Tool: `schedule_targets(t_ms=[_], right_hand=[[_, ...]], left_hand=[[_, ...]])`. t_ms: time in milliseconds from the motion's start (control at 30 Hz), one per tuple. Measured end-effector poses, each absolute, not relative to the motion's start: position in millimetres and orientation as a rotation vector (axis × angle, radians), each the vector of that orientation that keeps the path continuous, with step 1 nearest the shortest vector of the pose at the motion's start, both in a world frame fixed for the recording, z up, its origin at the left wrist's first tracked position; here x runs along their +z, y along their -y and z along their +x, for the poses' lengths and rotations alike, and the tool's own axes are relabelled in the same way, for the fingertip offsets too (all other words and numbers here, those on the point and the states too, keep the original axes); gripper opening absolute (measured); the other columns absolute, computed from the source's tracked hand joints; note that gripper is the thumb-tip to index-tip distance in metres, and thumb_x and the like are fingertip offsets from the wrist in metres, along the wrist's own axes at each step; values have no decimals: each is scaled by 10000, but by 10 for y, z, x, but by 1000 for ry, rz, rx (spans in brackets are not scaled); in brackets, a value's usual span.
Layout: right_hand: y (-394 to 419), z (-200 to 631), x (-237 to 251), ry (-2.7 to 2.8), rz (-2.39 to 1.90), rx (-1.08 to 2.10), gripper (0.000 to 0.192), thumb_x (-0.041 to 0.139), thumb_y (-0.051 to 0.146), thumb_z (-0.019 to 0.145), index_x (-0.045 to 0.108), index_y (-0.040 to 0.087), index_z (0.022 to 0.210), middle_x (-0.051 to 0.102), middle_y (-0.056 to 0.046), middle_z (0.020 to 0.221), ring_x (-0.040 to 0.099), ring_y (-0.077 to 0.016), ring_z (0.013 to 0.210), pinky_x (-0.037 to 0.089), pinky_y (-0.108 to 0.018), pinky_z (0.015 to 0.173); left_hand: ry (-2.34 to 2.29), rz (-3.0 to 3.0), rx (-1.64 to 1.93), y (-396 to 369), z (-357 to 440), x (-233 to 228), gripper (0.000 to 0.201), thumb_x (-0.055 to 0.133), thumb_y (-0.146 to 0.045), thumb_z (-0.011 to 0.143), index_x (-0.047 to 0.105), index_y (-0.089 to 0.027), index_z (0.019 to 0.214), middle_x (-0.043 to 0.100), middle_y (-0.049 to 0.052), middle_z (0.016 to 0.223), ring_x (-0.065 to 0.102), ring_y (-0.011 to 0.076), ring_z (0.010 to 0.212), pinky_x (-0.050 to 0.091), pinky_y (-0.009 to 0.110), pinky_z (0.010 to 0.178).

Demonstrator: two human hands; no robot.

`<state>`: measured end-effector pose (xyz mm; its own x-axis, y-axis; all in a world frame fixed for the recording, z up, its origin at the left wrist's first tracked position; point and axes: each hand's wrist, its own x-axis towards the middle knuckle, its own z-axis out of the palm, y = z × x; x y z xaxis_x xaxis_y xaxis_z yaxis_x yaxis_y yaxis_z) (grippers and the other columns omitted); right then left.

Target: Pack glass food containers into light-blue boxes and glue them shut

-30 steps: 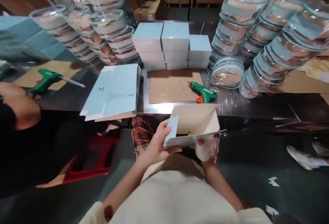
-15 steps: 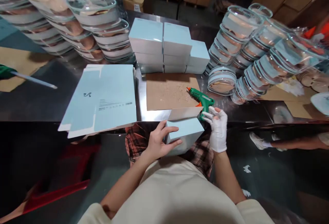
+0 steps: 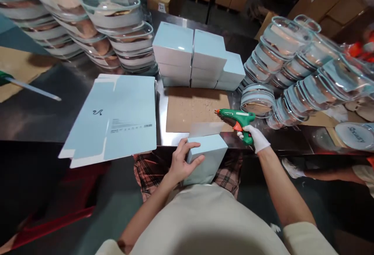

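Note:
My bare left hand grips the near left edge of a light blue box, thumb on its side and fingers over the top. The box rests at my lap against the table edge, with a white flap standing up at its far side. In my gloved right hand is a green hot glue gun; the fingers wrap its handle near the orange trigger. Its orange nozzle points left above a brown cardboard sheet dotted with glue bits.
Flat light blue box blanks lie stacked at left. Finished-looking blue boxes stand behind the cardboard. Tall stacks of clear round containers rise at the back left, more clear containers at right. A person's leg shows at lower right.
My right hand has closed around the glue gun's handle and lifted it, moving slightly right. My left hand still holds the box, which has tilted a little.

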<state>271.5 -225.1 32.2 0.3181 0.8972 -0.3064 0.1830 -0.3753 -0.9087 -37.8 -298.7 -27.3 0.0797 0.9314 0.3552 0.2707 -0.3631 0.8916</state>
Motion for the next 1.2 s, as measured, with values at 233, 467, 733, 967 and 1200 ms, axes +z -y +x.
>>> schedule_targets(t_ms=[233, 467, 733, 967, 1200], right_hand=[[2950, 2196, 354, 1053, -1459, 839, 271, 701, 486, 847, 678, 221, 794, 707, -39, 707, 624, -184, 585, 567, -338, 599], [3355, 2036, 506, 1667, -1460, 656, 208, 763, 444, 820, 690, 254, 775, 684, -32, 726, 645, -215, 629, 564, -351, 616], [3279, 1927, 412, 2009, -1372, 74, 233, 622, 374, 922, 586, 214, 756, 633, -17, 667, 631, -161, 571, 470, -266, 549], [3203, 2466, 163, 1661, -1599, 332, 255, 767, 447, 802, 660, 219, 765, 699, -35, 712, 645, -192, 612, 540, -322, 631], [2378, 2591, 121, 1198, -1716, 1090, 490, 600, 651, 866, 721, 177, 875, 772, -101, 782, 640, -183, 518, 556, -320, 516]], left_hand=[[-1290, 1702, 1335, 3001, -183, -151, 294, 725, -440, 916, 713, -252, 1141, 667, 77, 1104, 661, 245, 1071, 555, 356, 916], [-1295, 1732, 1385, 3028, -7, -28, 266, 739, -376, 927, 690, -253, 1158, 646, 65, 1105, 657, 218, 1022, 550, 325, 877], [-1272, 1809, 1430, 3054, 4, -5, 256, 752, -349, 914, 696, -245, 1142, 664, 64, 1093, 657, 227, 1059, 549, 333, 907], [-1354, 1764, 1435, 3041, -124, -65, 257, 753, -390, 910, 724, -240, 1116, 698, 64, 1073, 652, 237, 1080, 533, 351, 950], [-1334, 1699, 1414, 3016, -251, -146, 309, 754, -451, 903, 729, -236, 1123, 698, 73, 1102, 657, 252, 1102, 538, 380, 975]])
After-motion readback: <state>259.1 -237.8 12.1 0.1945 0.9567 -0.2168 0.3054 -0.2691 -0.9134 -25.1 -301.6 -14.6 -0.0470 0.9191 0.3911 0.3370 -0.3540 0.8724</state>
